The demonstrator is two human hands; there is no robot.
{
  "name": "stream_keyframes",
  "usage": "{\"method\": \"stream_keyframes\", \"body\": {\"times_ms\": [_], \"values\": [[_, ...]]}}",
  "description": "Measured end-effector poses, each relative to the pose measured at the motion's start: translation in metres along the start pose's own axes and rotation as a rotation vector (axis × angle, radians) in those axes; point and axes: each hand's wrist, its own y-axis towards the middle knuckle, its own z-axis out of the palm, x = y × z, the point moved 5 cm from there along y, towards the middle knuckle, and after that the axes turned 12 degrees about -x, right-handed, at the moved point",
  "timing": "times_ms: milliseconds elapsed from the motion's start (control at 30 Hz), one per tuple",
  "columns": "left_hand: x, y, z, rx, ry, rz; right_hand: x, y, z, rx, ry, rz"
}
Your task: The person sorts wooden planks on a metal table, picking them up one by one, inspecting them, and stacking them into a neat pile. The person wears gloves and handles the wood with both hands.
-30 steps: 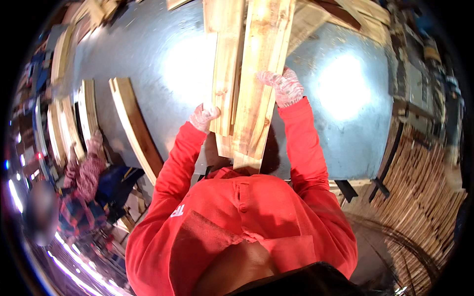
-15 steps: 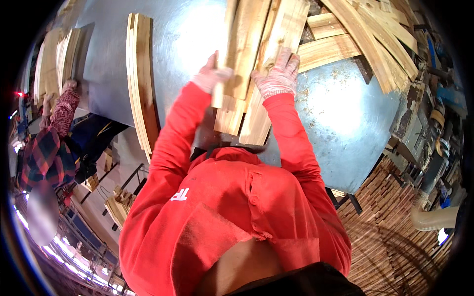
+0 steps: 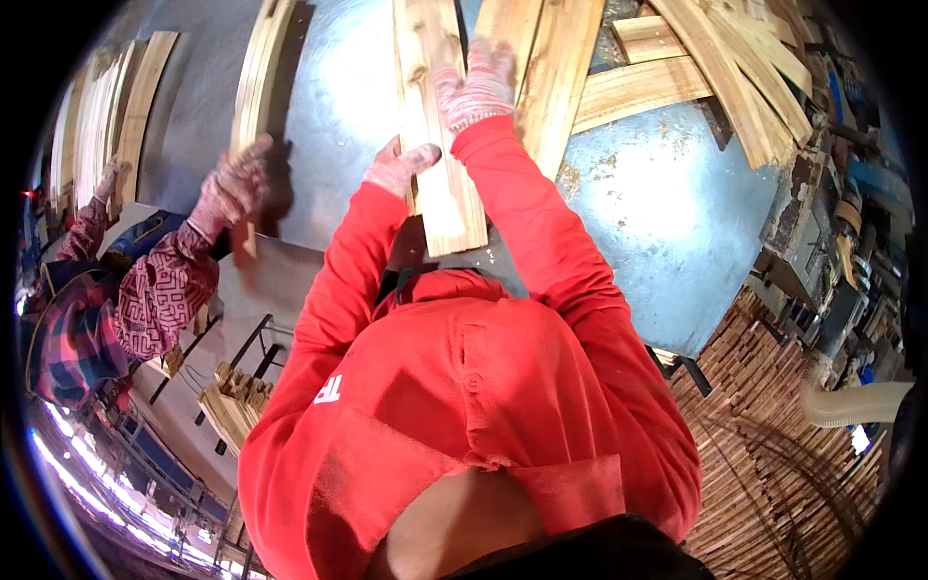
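Two boards (image 3: pixel 564 72) lay just right of my right hand's (image 3: pixel 478 92) spread fingers, one plank (image 3: pixel 452 208) beneath them; my left hand (image 3: pixel 394 172) met its edge, pinch unclear; one co-worker's gloved hand (image 3: pixel 232 189) was farther left.

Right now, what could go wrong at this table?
The left hand has its thumb at the edge of the long board; it could get pinched if the board shifts. The right hand is close to the neighbouring boards, so fingers might get caught between. The crossed planks at right overlap unevenly and could slide if bumped.
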Motion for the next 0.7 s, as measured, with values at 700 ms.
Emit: {"method": "stream_keyframes", "body": {"times_ms": [700], "values": [[-0.081, 0.006, -0.044, -0.338, 0.445, 0.331, 0.028, -0.053, 0.031, 0.115, -0.650, -0.121]]}}
